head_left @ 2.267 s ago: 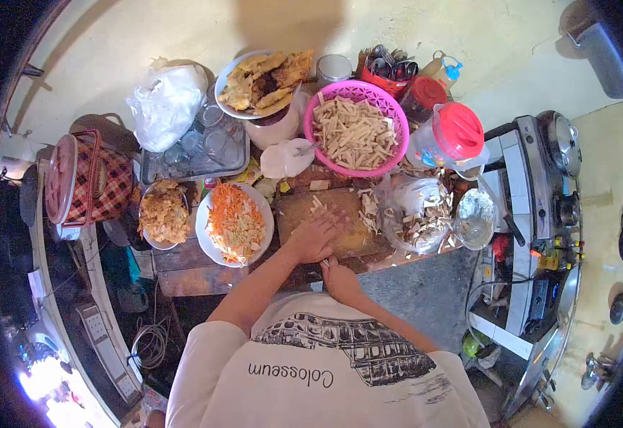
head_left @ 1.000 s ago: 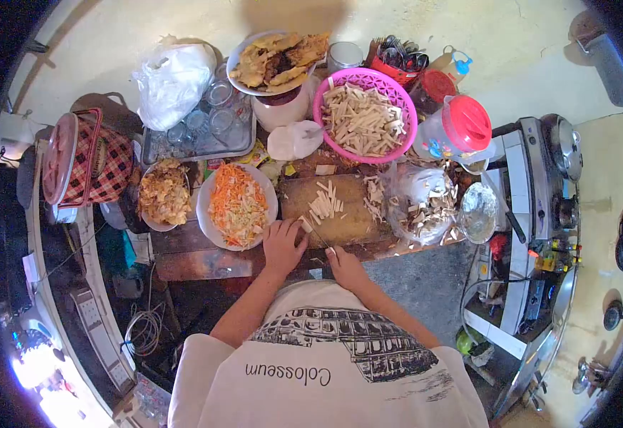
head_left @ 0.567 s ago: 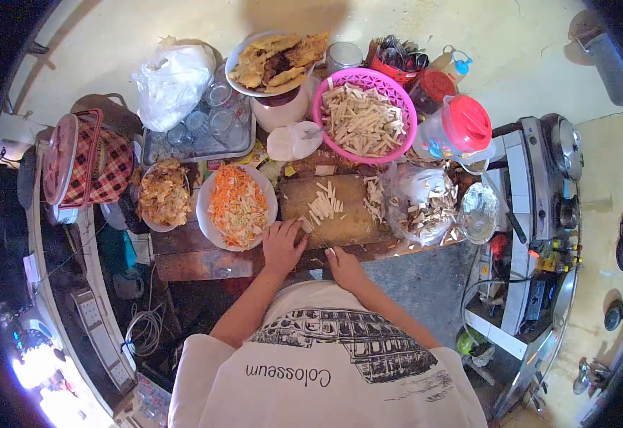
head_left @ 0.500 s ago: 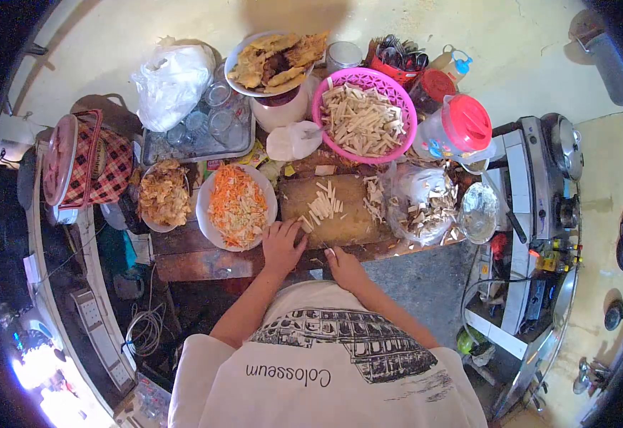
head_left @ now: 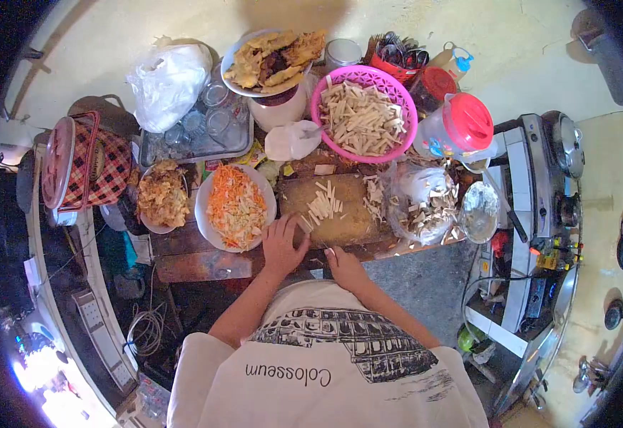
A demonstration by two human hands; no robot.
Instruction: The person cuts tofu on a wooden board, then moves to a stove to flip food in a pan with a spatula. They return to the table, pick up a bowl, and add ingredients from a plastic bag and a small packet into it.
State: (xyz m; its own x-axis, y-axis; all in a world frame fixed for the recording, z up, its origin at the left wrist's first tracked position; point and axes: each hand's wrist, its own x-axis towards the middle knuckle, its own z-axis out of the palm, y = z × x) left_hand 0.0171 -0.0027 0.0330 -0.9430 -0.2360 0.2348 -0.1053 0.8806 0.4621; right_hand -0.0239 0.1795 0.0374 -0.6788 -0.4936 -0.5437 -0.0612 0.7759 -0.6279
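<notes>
A wooden cutting board (head_left: 354, 221) lies before me, with a small heap of pale cut strips (head_left: 323, 203) on it. My left hand (head_left: 283, 246) rests at the board's near left corner, fingers bent and closed over a few pale strips at its fingertips; most of what they cover is hidden. By the board's near edge my right hand (head_left: 345, 267) is closed around a knife, of which only a thin bit shows. To the left stands a white plate (head_left: 203, 232) of shredded orange and pale vegetables. More whitish scraps (head_left: 374, 198) lie at the board's right side.
Behind the board are a pink basket (head_left: 316, 118) of pale strips and a plate of fried food (head_left: 276, 60). A plastic bag (head_left: 425, 207) with scraps and a metal bowl (head_left: 479, 212) stand right. A glass tray (head_left: 151, 153) and bowl of fried pieces (head_left: 161, 196) are left.
My left hand has shifted very slightly at the board's corner. My right hand stays almost where it was, and the heap of strips looks the same.
</notes>
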